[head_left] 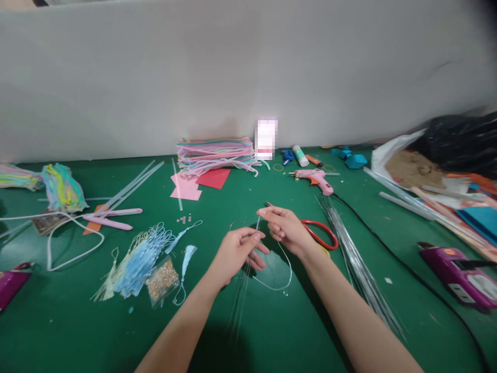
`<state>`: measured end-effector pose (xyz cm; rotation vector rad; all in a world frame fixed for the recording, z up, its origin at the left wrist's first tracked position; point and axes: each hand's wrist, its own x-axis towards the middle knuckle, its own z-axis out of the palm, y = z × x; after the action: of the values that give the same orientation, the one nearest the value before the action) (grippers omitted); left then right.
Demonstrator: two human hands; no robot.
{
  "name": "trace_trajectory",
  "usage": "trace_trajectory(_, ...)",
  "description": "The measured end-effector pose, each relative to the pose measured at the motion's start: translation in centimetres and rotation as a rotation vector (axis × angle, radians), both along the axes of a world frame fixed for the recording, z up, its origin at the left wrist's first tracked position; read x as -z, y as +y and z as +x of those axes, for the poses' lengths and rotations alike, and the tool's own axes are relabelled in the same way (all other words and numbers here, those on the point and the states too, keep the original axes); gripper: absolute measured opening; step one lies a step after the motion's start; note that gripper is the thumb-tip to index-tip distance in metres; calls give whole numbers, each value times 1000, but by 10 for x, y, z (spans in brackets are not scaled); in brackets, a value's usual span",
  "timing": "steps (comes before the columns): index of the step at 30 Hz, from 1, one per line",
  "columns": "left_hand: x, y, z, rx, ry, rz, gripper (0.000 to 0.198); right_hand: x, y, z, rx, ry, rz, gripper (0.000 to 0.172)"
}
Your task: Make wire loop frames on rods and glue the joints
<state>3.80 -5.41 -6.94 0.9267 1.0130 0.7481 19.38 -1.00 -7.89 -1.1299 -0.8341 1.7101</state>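
Note:
My left hand [238, 251] has its thumb and index finger closed on thin, see-through strands [240, 305] hanging below it, while the other fingers are loosely curled. Close by on the right, my right hand [285, 228] pinches the upper end of a short pale strip [258, 223] that rises from the left hand. A thin white wire [290, 269] bows in a loop under both hands. Behind my right wrist lie red-handled scissors [334, 241], partly covered by the hand and forearm. A bundle of silvery wires [357, 259] lies right of that arm.
A pink glue gun [318, 178] trails a black cord [388, 238] across the right side. Blue tassels [142, 264] and a bag of gold beads [163, 280] lie left. Pastel pipe cleaners [217, 155] are stacked by the wall. Purple devices [458, 272] sit at both edges.

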Motion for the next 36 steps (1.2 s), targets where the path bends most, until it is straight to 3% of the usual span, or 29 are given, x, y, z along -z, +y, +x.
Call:
trace_trajectory(13, -8, -3, 2, -1, -113, -109, 20, 3, 0, -3, 23, -1, 8, 33)
trace_trajectory(24, -1, -3, 5, -15, -59, -80, 22, 1, 0, -2, 29, 4, 2, 34)
trace_trajectory(36, -3, -5, 6, -3, -63, -72, 22, -3, 0, -2, 47, 6, -3, 36)
